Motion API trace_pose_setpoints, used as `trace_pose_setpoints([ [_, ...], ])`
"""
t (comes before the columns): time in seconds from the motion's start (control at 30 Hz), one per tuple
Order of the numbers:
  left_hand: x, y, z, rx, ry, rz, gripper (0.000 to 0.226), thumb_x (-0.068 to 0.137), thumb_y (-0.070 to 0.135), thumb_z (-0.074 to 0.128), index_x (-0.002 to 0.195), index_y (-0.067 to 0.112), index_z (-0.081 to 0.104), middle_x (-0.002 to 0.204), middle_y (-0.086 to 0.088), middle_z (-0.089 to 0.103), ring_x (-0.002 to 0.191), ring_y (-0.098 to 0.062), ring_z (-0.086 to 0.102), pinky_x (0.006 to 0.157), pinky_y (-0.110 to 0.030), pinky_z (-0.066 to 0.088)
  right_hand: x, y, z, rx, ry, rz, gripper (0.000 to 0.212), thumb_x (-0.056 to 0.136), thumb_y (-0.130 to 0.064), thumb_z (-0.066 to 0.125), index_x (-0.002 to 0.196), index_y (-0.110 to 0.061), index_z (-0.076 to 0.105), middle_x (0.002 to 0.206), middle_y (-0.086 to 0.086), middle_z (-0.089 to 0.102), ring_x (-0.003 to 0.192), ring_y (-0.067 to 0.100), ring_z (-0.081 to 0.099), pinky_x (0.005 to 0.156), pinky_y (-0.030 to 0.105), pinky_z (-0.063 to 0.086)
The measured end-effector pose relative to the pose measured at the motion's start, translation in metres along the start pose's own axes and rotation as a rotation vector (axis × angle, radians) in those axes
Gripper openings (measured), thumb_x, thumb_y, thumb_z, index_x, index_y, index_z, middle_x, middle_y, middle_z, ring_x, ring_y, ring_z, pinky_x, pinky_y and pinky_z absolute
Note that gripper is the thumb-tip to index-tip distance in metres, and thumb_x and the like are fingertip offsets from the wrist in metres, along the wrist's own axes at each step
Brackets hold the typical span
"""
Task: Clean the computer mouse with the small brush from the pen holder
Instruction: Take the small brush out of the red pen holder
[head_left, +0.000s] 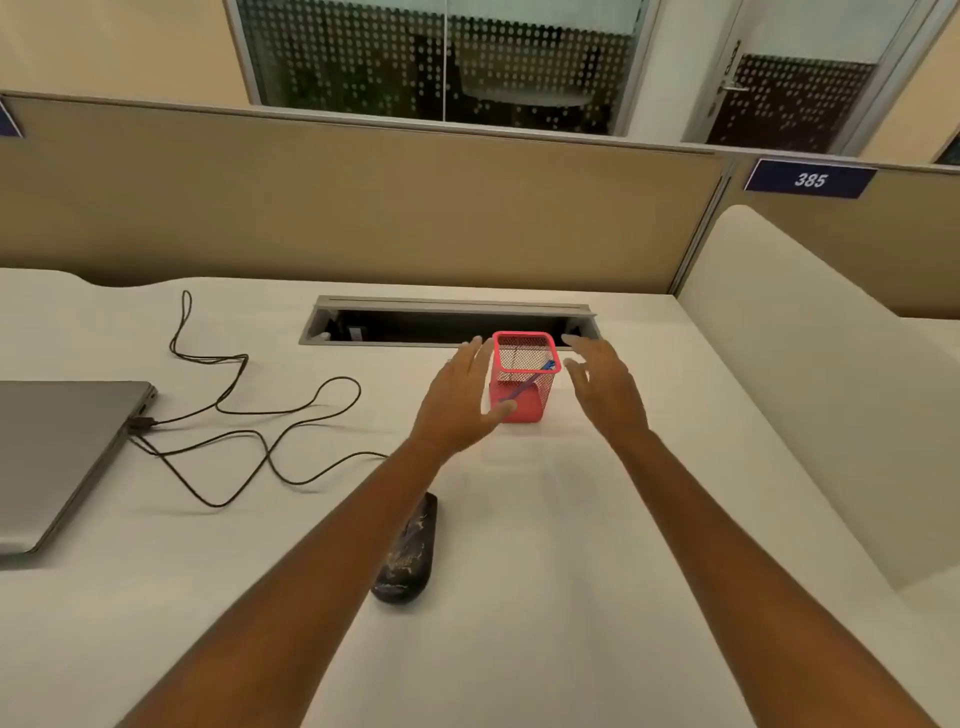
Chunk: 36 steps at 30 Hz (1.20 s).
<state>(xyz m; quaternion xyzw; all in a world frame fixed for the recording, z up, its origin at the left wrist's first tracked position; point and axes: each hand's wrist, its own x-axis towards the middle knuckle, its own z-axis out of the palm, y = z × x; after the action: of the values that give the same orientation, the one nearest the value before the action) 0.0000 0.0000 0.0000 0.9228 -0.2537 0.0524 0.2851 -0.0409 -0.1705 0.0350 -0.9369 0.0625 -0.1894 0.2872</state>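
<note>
Early stage: left hand (457, 400) and right hand (605, 387) spread, empty, flanking pen holder (523, 376) on worktop (571, 519); brush (527, 384) inside holder, mouse (408, 553) nearer, untouched; retrieval and cleaning outstanding.

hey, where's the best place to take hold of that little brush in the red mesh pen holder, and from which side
Probably grip the brush at its blue upper end, which leans against the pen holder rim's right corner, coming from above. The mesh walls block its lower part, and the right hand, open beside the holder, is nearest.
</note>
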Motion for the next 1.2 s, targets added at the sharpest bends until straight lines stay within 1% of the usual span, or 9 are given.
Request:
trace_pose_setpoints([
  [0.1,0.023,0.004,0.002,0.083,-0.083,0.056,0.088,0.082,0.047,0.060,0.145,0.015,0.007,0.156,-0.010,0.009,0.143,-0.026,0.007,0.114,-0.040,0.013,0.025,0.006,-0.006,-0.105,-0.150,-0.073,0.034,0.094,-0.013,0.042,0.128,-0.013,0.044,0.130,0.018,0.048,0.117,0.031,0.049,0.096,0.039,0.042],
  [0.23,0.045,0.009,0.006,0.102,-0.118,0.040,0.089,0.082,0.051,0.057,0.145,0.013,0.006,0.156,-0.010,0.006,0.143,-0.026,0.004,0.115,-0.041,0.008,0.044,0.005,-0.009,-0.204,-0.313,-0.076,0.029,0.094,-0.020,0.043,0.121,-0.014,0.053,0.121,0.019,0.050,0.108,0.031,0.052,0.090,0.039,0.044],
  [0.4,0.060,0.011,0.011,0.113,-0.185,-0.024,0.090,0.083,0.049,0.057,0.144,0.009,0.003,0.156,-0.012,0.005,0.143,-0.026,0.003,0.115,-0.041,0.008,0.056,0.001,-0.008,-0.353,-0.452,-0.106,0.029,0.091,-0.027,0.049,0.114,-0.012,0.058,0.121,0.018,0.050,0.103,0.033,0.055,0.088,0.041,0.045],
  [0.53,0.064,0.011,0.016,0.104,-0.209,-0.072,0.089,0.084,0.048,0.057,0.144,0.007,0.005,0.155,-0.012,0.008,0.143,-0.027,0.008,0.114,-0.041,0.014,0.061,-0.002,-0.005,-0.406,-0.500,-0.110,0.026,0.090,-0.024,0.051,0.109,-0.009,0.061,0.117,0.019,0.052,0.103,0.031,0.054,0.086,0.040,0.045],
  [0.83,0.062,0.012,0.019,0.105,-0.161,-0.075,0.081,0.087,0.039,0.057,0.143,0.006,0.009,0.154,-0.013,0.016,0.141,-0.028,0.016,0.112,-0.040,0.021,0.064,-0.013,0.009,-0.538,-0.418,-0.087,0.029,0.086,-0.020,0.057,0.108,-0.001,0.057,0.122,0.020,0.044,0.102,0.034,0.056,0.086,0.043,0.051],
  [0.9,0.060,0.012,0.017,0.116,-0.158,-0.061,0.080,0.088,0.037,0.056,0.143,0.005,0.008,0.154,-0.014,0.015,0.141,-0.028,0.014,0.113,-0.040,0.018,0.063,-0.015,0.009,-0.548,-0.377,-0.102,0.026,0.086,-0.016,0.057,0.105,0.001,0.056,0.122,0.020,0.044,0.102,0.035,0.055,0.084,0.044,0.050],
  [1.0,0.058,0.010,0.013,0.148,-0.175,-0.027,0.081,0.089,0.033,0.055,0.143,0.005,0.002,0.155,-0.013,0.006,0.143,-0.027,0.003,0.115,-0.040,0.005,0.059,-0.016,0.003,-0.538,-0.270,-0.165,0.008,0.088,-0.007,0.053,0.092,0.000,0.054,0.118,0.023,0.047,0.099,0.037,0.055,0.082,0.044,0.049],
  [1.1,0.054,0.013,0.006,0.107,-0.172,-0.002,0.081,0.090,0.032,0.054,0.144,0.007,0.000,0.156,-0.011,-0.001,0.143,-0.024,-0.005,0.115,-0.038,-0.003,0.054,-0.017,-0.011,-0.438,-0.109,-0.147,0.021,0.090,-0.015,0.053,0.098,0.003,0.058,0.116,0.021,0.049,0.097,0.036,0.057,0.077,0.041,0.050],
  [1.2,0.048,0.023,0.000,0.026,-0.102,0.053,0.071,0.092,0.033,0.050,0.144,0.011,0.008,0.156,-0.010,0.004,0.143,-0.024,-0.003,0.115,-0.038,-0.003,0.045,-0.017,-0.027,-0.364,0.011,-0.175,0.024,0.091,-0.018,0.049,0.096,0.003,0.060,0.112,0.020,0.052,0.091,0.035,0.057,0.072,0.039,0.048],
])
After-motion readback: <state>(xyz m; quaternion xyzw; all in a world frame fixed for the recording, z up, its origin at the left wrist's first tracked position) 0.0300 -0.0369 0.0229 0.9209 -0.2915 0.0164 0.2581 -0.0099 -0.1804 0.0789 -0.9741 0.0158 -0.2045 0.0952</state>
